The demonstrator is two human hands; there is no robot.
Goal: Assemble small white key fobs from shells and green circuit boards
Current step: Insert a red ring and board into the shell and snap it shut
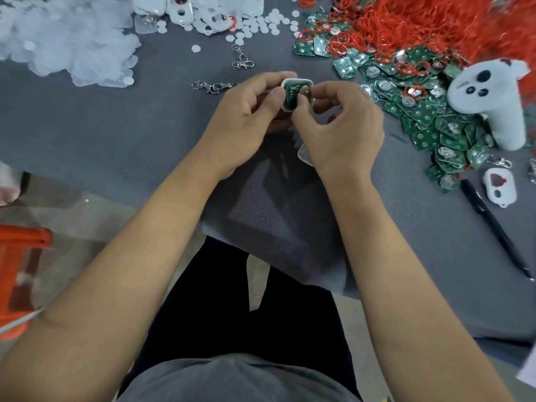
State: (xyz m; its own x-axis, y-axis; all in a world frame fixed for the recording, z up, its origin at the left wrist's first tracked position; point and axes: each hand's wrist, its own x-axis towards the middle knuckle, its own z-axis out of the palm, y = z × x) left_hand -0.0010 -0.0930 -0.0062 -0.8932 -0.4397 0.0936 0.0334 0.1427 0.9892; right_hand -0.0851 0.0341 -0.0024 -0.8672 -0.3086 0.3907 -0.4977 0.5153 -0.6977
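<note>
Both hands meet above the middle of the grey table. My left hand [246, 117] grips a small white shell [290, 82] from its left side, thumb on the rim. A green circuit board [291, 95] lies inside the shell. My right hand [339, 126] pinches the board's right end with thumb and fingertips. The lower part of the shell is hidden by my fingers. Something whitish [304, 155] shows just under my right palm; I cannot tell what it is.
A heap of green boards [429, 123] spreads at right, with red rubber rings [406, 21] behind. A white controller [493, 97] rests on the boards. White shells [203, 10], round pads, clear bags [63, 39], metal clasps [214, 86], a black pen [493, 224] and a loose shell [499, 187] lie around.
</note>
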